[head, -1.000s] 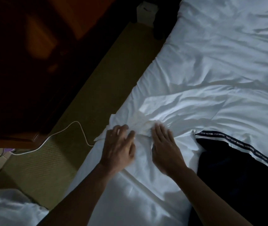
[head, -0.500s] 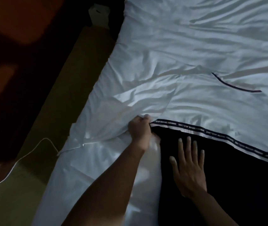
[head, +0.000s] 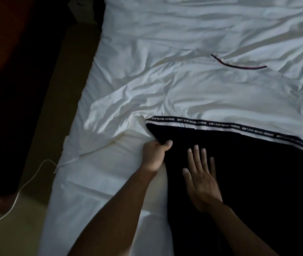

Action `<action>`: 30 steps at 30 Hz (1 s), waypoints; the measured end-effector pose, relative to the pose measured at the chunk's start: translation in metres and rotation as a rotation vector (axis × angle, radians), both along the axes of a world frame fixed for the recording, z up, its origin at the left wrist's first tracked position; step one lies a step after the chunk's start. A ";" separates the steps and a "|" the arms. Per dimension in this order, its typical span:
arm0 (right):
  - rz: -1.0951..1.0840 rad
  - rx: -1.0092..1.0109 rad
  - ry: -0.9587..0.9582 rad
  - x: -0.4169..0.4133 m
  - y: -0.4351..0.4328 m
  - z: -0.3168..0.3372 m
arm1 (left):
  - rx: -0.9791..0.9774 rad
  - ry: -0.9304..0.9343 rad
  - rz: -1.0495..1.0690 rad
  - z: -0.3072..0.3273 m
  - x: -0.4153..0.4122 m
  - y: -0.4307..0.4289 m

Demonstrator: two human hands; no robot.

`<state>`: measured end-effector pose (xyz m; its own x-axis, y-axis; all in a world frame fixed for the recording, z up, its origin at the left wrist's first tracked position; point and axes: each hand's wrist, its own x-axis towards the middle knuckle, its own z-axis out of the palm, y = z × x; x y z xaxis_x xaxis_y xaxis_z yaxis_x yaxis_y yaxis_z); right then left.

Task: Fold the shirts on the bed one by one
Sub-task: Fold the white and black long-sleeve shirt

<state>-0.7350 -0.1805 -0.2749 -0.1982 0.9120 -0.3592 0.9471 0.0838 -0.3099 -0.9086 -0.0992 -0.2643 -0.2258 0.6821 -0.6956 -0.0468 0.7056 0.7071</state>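
Five curled fingers of the left hand (head: 154, 156) are pinching the side edge of the limp, light black-and-white cotton shirt (head: 248, 163), which is lying spread on the rumpled white bed (head: 100, 185) under the flat, straight-fingered right hand (head: 201, 182), and is probably handling best gripped at seams

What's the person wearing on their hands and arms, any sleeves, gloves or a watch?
Nothing shows. The left hand and right hand are ungloved; the left forearm and right forearm are uncovered to the picture's edge, no sleeve in view; neither wrist carries a watch or band. The light is dim.
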 end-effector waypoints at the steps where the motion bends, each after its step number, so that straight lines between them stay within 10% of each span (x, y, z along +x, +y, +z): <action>1: 0.021 -0.020 0.002 0.003 -0.005 0.004 | 0.007 -0.044 0.077 -0.001 -0.001 0.002; 12: 0.022 -0.032 -0.063 0.062 -0.113 0.029 | -0.029 -0.407 -0.033 0.029 0.006 -0.070; 30: -0.011 0.073 -0.055 0.114 -0.197 0.049 | 0.030 -0.165 0.230 0.076 -0.020 -0.226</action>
